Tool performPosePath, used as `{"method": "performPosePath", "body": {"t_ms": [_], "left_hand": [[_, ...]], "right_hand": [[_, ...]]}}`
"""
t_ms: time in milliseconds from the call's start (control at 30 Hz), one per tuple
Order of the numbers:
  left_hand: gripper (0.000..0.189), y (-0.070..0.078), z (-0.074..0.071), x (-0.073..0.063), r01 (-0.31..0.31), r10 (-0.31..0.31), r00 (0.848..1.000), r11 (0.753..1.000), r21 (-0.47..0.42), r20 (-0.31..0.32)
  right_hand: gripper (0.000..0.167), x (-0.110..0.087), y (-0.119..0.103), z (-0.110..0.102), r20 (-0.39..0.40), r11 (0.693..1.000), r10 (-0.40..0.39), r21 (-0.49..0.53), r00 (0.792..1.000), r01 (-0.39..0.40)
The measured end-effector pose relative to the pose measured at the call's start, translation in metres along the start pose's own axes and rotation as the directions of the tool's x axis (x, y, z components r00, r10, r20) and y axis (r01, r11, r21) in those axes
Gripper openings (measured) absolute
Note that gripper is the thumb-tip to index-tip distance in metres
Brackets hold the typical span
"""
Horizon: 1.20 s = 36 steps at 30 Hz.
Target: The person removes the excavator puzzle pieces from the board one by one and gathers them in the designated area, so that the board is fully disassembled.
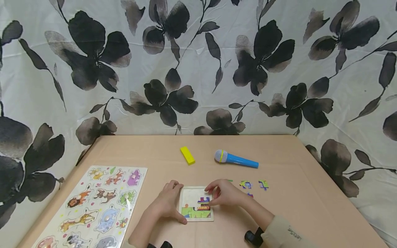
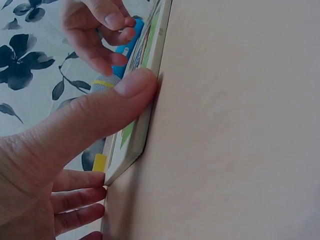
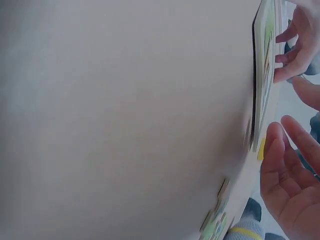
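A puzzle board [image 1: 196,193] with a white frame lies on the table, its lower part filled with green and coloured pieces. My left hand [image 1: 167,203] holds it by the left side. In the left wrist view the thumb [image 2: 135,85] lies along the near rim and the fingers reach the far corner. My right hand [image 1: 226,194] hovers over the board's right edge, fingers loosely bent. In the right wrist view its thumb and fingers [image 3: 275,150] stand apart with nothing between them. Loose puzzle pieces [image 1: 263,185] lie right of the board, some partly hidden behind the right hand.
A yellow block [image 1: 187,155] and a blue toy microphone [image 1: 237,159] lie beyond the board. At the left is a large sheet [image 1: 102,182] of animal pictures. A floral cloth [image 1: 198,69] hangs behind the table's far edge [image 1: 155,136].
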<state>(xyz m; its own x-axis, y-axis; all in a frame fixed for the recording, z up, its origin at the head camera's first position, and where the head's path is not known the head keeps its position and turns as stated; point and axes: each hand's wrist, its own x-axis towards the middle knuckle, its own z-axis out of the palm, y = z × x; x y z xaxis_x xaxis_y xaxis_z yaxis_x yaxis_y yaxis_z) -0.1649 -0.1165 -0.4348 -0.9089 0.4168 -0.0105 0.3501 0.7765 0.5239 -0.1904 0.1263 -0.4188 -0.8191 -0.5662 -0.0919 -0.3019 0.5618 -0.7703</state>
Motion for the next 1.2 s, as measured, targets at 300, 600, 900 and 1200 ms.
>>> {"method": "performPosePath", "body": {"t_ms": [300, 600, 900, 1200], "left_hand": [[0.112, -0.002, 0.0, 0.0, 0.019, -0.018, 1.0, 0.999, -0.028, 0.007], [0.109, -0.004, -0.001, 0.0, 0.016, -0.016, 1.0, 1.0, -0.019, -0.014], [0.111, -0.005, -0.002, -0.001, 0.04, -0.04, 0.999, 0.999, -0.004, -0.022], [0.107, -0.002, -0.003, 0.0, 0.018, -0.018, 1.0, 1.0, -0.019, -0.004]], "right_hand": [[0.036, 0.011, 0.0, 0.01, 0.03, 0.998, -0.011, -0.06, 0.999, 0.013], [0.034, 0.016, -0.006, 0.012, 0.033, 0.991, 0.018, -0.134, 0.999, -0.013], [0.031, 0.022, -0.009, 0.012, 0.031, 0.984, 0.022, -0.177, 0.999, -0.016], [0.032, 0.025, -0.009, 0.013, 0.041, 0.98, 0.034, -0.196, 0.999, -0.025]]}}
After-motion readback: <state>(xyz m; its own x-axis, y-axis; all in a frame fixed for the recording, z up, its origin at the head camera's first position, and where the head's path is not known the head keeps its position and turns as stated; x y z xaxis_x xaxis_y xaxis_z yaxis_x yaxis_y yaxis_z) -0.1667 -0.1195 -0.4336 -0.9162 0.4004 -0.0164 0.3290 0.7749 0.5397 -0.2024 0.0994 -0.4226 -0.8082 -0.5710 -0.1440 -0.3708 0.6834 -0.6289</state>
